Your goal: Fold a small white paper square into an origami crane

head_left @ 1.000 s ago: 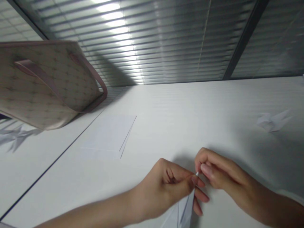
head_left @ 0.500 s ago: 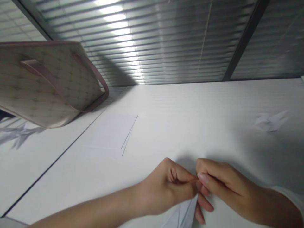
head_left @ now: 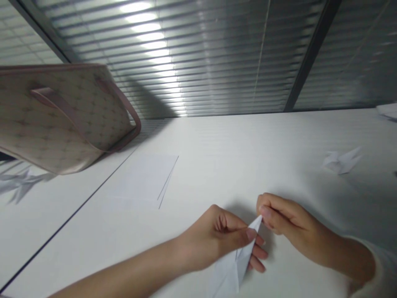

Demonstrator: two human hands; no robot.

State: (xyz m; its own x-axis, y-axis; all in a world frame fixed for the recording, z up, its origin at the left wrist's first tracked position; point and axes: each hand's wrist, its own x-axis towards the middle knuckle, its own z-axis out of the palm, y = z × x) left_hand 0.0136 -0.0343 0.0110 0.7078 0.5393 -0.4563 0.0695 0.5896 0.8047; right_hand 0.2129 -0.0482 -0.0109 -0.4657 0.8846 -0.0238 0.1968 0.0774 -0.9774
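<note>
A folded piece of white paper [head_left: 233,267] with pointed flaps is held between both hands above the table. My left hand [head_left: 221,238] grips its middle, thumb on top and the other fingers behind. At the paper's upper tip, my right hand [head_left: 281,217] pinches the point between thumb and curled index finger. The lower end of the paper runs to the bottom edge of the view.
Flat white sheets [head_left: 142,176] lie left of centre. A patterned bag [head_left: 68,120] with pink trim stands at the left, near folded white paper [head_left: 21,182]. Another folded paper piece [head_left: 341,161] sits at the right. Blinds [head_left: 217,58] border the white table [head_left: 223,157].
My right hand has moved up slightly, and the paper's tip now shows between the hands. My left thumb lies flatter on the paper. The whole view has shifted a little.
</note>
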